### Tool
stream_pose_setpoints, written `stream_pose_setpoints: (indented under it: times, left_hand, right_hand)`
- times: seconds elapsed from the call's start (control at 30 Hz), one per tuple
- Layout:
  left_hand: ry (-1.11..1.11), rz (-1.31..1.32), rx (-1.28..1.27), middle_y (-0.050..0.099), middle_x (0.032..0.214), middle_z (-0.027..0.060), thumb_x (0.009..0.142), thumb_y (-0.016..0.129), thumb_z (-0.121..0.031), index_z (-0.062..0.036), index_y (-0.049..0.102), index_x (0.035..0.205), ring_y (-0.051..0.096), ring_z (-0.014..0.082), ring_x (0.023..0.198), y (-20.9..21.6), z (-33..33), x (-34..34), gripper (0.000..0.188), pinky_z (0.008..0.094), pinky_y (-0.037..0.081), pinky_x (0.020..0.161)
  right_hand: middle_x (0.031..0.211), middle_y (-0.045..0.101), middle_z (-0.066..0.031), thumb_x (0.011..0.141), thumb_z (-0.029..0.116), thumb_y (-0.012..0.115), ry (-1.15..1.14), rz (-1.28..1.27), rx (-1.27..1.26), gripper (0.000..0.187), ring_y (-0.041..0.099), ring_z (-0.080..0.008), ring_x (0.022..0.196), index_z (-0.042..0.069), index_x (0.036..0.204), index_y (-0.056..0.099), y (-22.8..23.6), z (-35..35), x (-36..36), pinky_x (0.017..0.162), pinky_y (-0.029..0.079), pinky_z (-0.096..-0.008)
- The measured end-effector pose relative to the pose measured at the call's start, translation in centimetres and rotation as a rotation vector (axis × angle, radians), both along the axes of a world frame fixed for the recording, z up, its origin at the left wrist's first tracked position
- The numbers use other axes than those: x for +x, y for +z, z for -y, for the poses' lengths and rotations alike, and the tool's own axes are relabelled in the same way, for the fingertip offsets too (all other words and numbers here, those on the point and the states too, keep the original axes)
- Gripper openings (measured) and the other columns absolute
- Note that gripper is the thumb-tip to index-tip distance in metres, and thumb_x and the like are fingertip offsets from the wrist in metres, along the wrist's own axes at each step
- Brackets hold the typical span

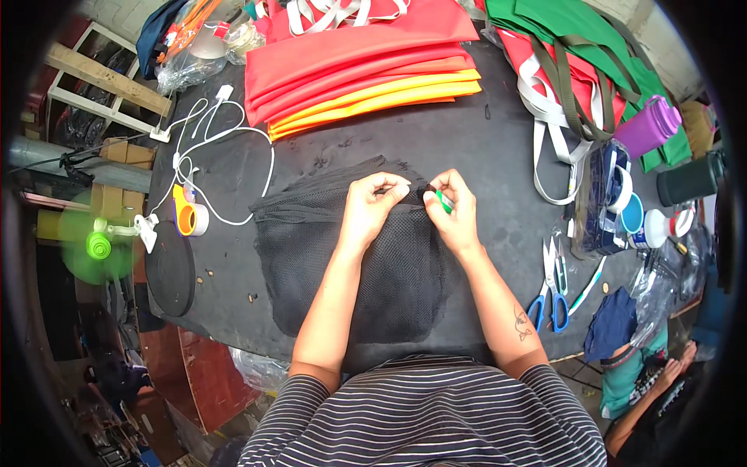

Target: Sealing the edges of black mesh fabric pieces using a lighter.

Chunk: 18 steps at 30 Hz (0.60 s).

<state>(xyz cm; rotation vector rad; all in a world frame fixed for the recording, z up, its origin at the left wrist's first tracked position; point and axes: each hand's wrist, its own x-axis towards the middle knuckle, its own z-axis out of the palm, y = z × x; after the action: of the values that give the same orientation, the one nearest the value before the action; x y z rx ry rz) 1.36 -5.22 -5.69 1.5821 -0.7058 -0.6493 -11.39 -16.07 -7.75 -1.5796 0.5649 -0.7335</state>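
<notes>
A stack of black mesh fabric (350, 272) lies flat on the table before me, its folded hem running across near the top. My left hand (369, 208) is over the mesh's upper part, thumb and forefinger pinched together; whatever is between them is too small to tell. Just to its right, my right hand (457, 214) is closed around a small green-handled tool (444, 201), mostly hidden by the fingers. A dark bit of the mesh's upper right corner shows by the right fingertips. The two hands are a short gap apart.
Folded red and orange fabric (358, 74) is piled at the far side. Blue-handled scissors (551, 292) lie right, near a purple bottle (650, 124). A white cable (210, 144), tape roll (193, 218) and spinning green fan (99, 245) are left. Another person's hand (675, 370) shows lower right.
</notes>
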Motion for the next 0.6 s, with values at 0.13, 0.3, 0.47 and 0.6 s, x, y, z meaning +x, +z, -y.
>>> stream_pose_setpoints:
  times: [0.13, 0.3, 0.47, 0.6]
  left_hand:
    - [-0.013, -0.085, -0.043, 0.071, 0.086, 0.0036, 0.085, 0.072, -0.006, 0.0008, 0.073, 0.097, 0.061, 0.0069, 0.074, -0.04, -0.03, 0.06, 0.014, 0.0224, 0.049, 0.07]
    - [-0.027, -0.185, -0.006, 0.071, 0.094, 0.0075, 0.086, 0.07, -0.004, 0.0023, 0.072, 0.102, 0.065, 0.0107, 0.086, 0.68, -0.19, 0.01, 0.017, 0.0243, 0.052, 0.083]
    - [-0.012, -0.151, 0.031, 0.071, 0.092, 0.0074, 0.086, 0.069, -0.003, 0.0028, 0.071, 0.102, 0.065, 0.0099, 0.083, -0.03, -0.4, 0.28, 0.016, 0.0228, 0.052, 0.078]
    - [-0.018, -0.178, -0.055, 0.071, 0.092, 0.0069, 0.086, 0.07, -0.002, 0.0031, 0.071, 0.1, 0.065, 0.0097, 0.082, 0.12, -0.33, -0.03, 0.015, 0.0224, 0.053, 0.076]
  right_hand:
    - [0.072, 0.054, -0.0033, 0.078, 0.009, 0.066, 0.005, -0.03, -0.044, 0.018, 0.051, -0.0088, 0.063, 0.002, 0.087, 0.052, 0.29, -0.26, 0.18, 0.058, 0.044, -0.0265]
    - [0.073, 0.056, -0.0049, 0.077, 0.012, 0.067, 0.002, -0.077, -0.081, 0.02, 0.052, -0.0109, 0.061, 0.002, 0.087, 0.053, 0.27, -0.44, 0.28, 0.058, 0.045, -0.0284]
    - [0.071, 0.056, -0.0047, 0.077, 0.013, 0.067, 0.001, -0.099, -0.068, 0.019, 0.053, -0.0115, 0.062, 0.002, 0.087, 0.054, 0.06, -0.62, 0.24, 0.058, 0.046, -0.029]
    - [0.069, 0.055, -0.0043, 0.081, 0.016, 0.069, -0.013, -0.071, -0.04, 0.021, 0.052, -0.0107, 0.062, 0.002, 0.087, 0.056, 0.4, -0.84, 0.4, 0.058, 0.045, -0.0284]
